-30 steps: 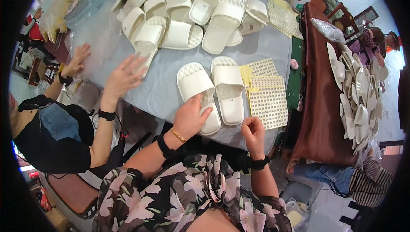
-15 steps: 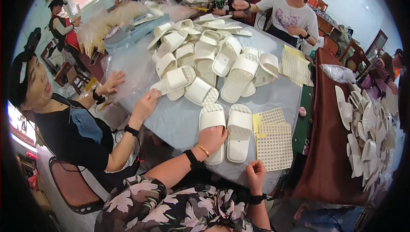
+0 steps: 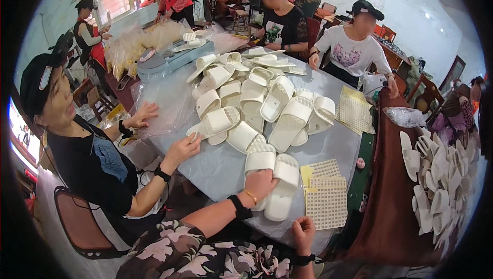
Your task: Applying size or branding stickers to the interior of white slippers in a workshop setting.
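Two white slippers lie at the table's near edge, the right slipper (image 3: 283, 189) pressed against and partly over the left slipper (image 3: 260, 160). My left hand (image 3: 260, 184) is closed on the left slipper at its strap opening, its fingers partly hidden. Just right of the pair, my right hand (image 3: 304, 230) hangs at the table edge with fingers curled together; whatever they hold, if anything, is hidden. Sticker sheets (image 3: 326, 202) with yellow backing lie close to that hand. Beyond the pair rises a heap of white slippers (image 3: 251, 96).
At left, a co-worker's hand (image 3: 184, 151) touches a slipper of the heap, beside clear plastic bags (image 3: 163, 112). More sticker sheets (image 3: 354, 109) lie at far right. More slippers (image 3: 436, 181) cover a brown-draped surface (image 3: 382, 191). Several people stand or sit around.
The two slippers, side by side before, are now drawn together and overlapping, with my left hand still on the left one. My view has tilted up. The co-worker in white has lowered both arms.
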A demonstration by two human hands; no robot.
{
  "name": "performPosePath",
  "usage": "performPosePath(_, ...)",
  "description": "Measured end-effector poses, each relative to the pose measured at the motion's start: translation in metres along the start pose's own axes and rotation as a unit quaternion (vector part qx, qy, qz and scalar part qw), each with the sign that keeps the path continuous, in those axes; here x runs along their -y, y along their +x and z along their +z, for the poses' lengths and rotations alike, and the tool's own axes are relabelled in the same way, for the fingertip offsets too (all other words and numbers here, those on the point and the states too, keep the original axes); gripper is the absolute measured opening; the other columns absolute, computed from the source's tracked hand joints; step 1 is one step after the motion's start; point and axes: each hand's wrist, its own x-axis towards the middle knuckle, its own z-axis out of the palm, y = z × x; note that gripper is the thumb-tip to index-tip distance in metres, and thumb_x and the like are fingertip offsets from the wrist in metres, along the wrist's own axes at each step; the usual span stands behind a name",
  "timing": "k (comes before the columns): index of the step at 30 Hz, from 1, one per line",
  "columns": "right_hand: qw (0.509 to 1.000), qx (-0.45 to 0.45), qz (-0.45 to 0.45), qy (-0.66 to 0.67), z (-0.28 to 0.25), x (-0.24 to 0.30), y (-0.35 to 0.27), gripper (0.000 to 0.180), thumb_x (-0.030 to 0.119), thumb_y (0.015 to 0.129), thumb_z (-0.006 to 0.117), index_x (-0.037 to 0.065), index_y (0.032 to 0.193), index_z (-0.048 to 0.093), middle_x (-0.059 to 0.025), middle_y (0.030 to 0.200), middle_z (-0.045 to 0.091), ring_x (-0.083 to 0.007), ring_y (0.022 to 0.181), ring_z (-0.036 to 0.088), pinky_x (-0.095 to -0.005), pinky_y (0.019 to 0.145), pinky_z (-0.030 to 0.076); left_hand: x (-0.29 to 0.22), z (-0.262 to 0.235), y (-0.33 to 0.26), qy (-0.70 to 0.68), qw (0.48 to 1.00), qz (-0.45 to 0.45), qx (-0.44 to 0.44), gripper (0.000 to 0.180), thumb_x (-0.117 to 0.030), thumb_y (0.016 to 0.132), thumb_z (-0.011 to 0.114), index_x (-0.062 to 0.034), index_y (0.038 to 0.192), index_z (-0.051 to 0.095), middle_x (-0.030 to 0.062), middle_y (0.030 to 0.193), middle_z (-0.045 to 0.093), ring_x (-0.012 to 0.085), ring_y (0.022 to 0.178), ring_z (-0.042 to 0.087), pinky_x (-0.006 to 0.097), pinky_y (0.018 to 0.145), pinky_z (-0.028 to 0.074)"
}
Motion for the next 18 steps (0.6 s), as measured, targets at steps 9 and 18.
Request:
performPosePath(9, 1.000, 0.000, -0.002, 0.010, -0.001, 0.000, 0.000, 0.006, 0.000, 0.085, 0.062, 0.003, 0.085, 0.057, -0.0010, 0.076, 0.059, -0.0076, 0.064, 0.054, -0.0226, 0.059, 0.045, 0.021, -0.107, 0.033, -0.022, 0.999, -0.002, -0.050, 0.015, -0.019, 0.079, 0.058, -0.0039, 0.079, 0.060, 0.0179, 0.076, 0.064, 0.0389, 0.072, 0.063, 0.049, 0.064, 0.050)
performPosePath(18, 0.999, -0.033, 0.016, -0.010, 0.000, 0.004, 0.008, 0.010, 0.011, 0.088, 0.067, 0.002, 0.090, 0.063, -0.0013, 0.076, 0.063, -0.0084, 0.068, 0.059, -0.0242, 0.063, 0.049, 0.155, -0.142, 0.174, -0.092, 0.991, 0.019, -0.099, 0.049, -0.023, 0.084, 0.066, 0.0021, 0.124, 0.055, 0.0229, 0.114, 0.062, 0.0372, 0.108, 0.058, 0.041, 0.093, 0.045)
